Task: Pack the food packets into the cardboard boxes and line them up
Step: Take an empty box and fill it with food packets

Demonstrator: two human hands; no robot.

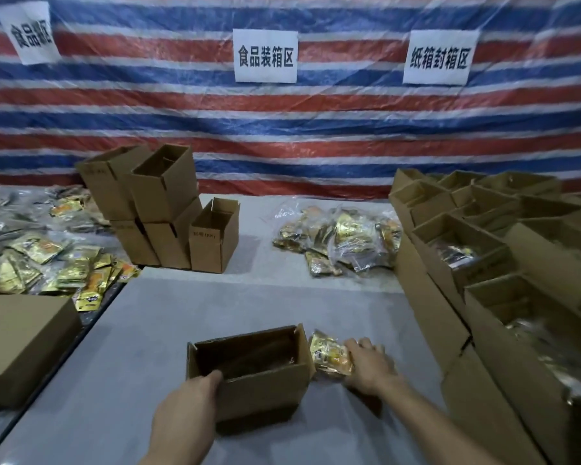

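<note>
Striped red, white and blue tarp is hung up as the backdrop, with three paper signs stuck on it, and a grey surface is laid out below. An open cardboard box is sat near the front edge, and its near wall is gripped by the left hand, thumb hooked over the rim. A gold food packet is held by the right hand, fingers curled over it, just beside the box's right side. More packets in clear bags are piled further back, empty boxes are stacked back left, and open boxes with packets inside are lined up down the right.
</note>
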